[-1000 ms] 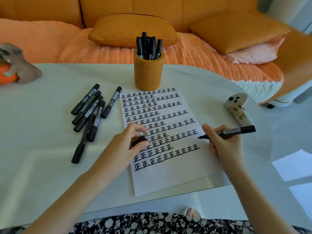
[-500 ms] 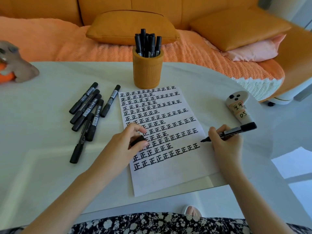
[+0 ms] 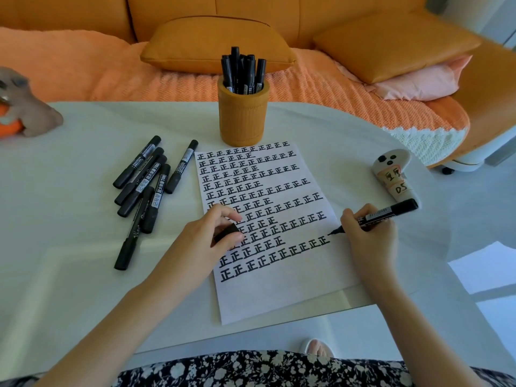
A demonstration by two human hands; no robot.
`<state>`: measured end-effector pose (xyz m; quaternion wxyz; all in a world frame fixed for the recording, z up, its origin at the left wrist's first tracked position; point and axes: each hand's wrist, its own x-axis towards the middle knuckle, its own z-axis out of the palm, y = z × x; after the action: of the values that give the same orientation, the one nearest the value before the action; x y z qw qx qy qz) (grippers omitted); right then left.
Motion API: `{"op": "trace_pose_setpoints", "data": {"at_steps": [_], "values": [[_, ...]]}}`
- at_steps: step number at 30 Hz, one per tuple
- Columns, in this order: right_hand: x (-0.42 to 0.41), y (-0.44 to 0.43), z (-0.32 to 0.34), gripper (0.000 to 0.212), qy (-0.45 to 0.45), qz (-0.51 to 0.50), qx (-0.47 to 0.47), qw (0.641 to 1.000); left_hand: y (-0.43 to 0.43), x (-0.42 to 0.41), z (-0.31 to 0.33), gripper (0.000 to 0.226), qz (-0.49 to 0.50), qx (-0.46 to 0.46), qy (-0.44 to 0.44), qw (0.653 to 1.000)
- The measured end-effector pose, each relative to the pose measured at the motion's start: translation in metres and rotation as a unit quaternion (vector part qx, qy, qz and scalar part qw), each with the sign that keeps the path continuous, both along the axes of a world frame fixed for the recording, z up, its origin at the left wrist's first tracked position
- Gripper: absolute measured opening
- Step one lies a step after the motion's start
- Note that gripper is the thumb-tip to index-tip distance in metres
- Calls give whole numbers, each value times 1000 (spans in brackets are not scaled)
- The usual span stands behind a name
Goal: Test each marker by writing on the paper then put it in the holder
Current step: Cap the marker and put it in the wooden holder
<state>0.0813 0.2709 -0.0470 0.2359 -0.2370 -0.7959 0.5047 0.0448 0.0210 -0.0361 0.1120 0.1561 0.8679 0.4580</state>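
One paper [image 3: 279,297] lies under both hands; holder [image 3: 243,118] stands beyond them, spare markers [image 3: 145,185] left of L hand [image 3: 206,236]. R hand [image 3: 368,236] grips a marker [image 3: 388,212], tip at row's end. L hand pinches the cap [image 3: 227,231]. Best approach, I'd say: light strokes, w/ paper pinned.

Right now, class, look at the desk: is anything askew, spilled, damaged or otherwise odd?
Nothing is spilled or damaged. The paper lies turned at a slant to the near edge of the table, and the loose markers left of it lie in an overlapping heap.
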Motion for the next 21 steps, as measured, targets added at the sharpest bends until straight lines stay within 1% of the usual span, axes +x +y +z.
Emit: {"op": "trace_pose_setpoints", "data": {"at_steps": [11, 21], "values": [[1, 3, -2, 31, 4, -9, -17, 1000, 1, -1, -1, 16, 3, -4, -12, 1000], [0, 1, 0, 23, -6, 4, 2, 1000, 1, 0, -2, 16, 5, -4, -16, 1000]]}}
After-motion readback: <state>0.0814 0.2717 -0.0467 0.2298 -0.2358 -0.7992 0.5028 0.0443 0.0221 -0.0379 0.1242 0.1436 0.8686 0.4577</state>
